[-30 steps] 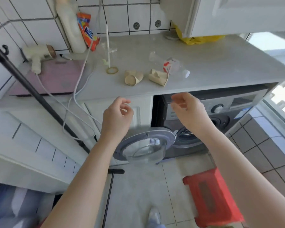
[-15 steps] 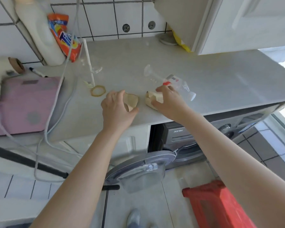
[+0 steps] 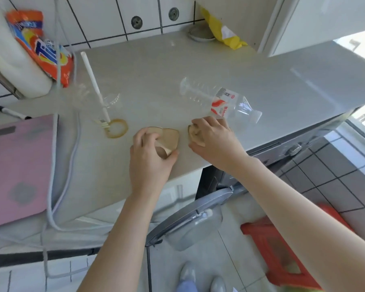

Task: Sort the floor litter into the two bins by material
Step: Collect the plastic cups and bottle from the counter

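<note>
Two crushed brown paper cups lie near the front edge of the pale countertop (image 3: 198, 66). My left hand (image 3: 151, 157) grips the left paper cup (image 3: 169, 139), fingers curled round it. My right hand (image 3: 213, 137) grips the right paper cup (image 3: 195, 133), which it mostly hides. Just behind my right hand lies a crushed clear plastic bottle (image 3: 223, 102) with a red and white label. To the left lies a clear plastic cup (image 3: 105, 102) with a white straw. No bins are in view.
A pink scale (image 3: 17, 165) and white cables sit at the left of the counter, with a detergent bag (image 3: 42, 49) and white jug behind. The washing machine door (image 3: 190, 216) stands open below the counter. A red stool (image 3: 282, 256) is on the floor at right.
I have leaned closer over the counter. Both hands rose from below the counter edge onto the two paper cups and closed round them.
</note>
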The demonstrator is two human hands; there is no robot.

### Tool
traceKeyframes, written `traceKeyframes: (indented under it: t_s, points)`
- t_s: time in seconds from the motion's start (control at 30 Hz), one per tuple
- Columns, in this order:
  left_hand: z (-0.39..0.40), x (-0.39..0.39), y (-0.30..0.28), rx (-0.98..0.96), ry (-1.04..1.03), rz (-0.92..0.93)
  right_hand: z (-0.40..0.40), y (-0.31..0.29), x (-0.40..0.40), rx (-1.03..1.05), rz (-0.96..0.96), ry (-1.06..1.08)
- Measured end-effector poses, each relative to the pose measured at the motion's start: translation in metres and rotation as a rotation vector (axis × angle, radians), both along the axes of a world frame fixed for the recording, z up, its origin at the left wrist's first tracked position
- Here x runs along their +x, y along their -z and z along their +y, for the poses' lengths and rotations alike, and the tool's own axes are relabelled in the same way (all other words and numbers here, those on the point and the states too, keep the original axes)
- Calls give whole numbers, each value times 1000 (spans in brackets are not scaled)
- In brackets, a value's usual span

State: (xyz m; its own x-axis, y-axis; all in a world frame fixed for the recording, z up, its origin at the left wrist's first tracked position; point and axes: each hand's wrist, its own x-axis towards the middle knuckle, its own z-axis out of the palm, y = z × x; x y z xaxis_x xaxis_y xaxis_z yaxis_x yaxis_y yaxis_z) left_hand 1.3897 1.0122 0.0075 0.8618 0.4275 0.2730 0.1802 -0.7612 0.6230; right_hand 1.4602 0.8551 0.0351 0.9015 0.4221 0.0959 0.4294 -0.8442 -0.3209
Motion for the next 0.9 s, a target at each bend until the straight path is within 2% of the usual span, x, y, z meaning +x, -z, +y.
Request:
traceKeyframes:
  t_s: [0.1, 0.23, 0.33, 0.5, 0.6, 0.9]
  points:
    - [-4, -4, -8, -66, -17, -26, -3, 1, -7, 74, -32, 32]
    - [-12, -9, -26, -183, -24, -58, -11, -10, -16, 441, 13, 108]
    - [-23, -17, -37, -256, -23, -72, -23, -18, -28, 561, -2, 137]
    - [-55, -35, -50, -417, 13, -28, -52, -33, -53, 883, 215, 382]
    - [-83, -48, -53, -527, 51, -10, -85, -33, -76, 1084, 263, 471]
    - [-231, -132, -22, -608, 240, 193, -242, 24, -200, 1318, 314, 850]
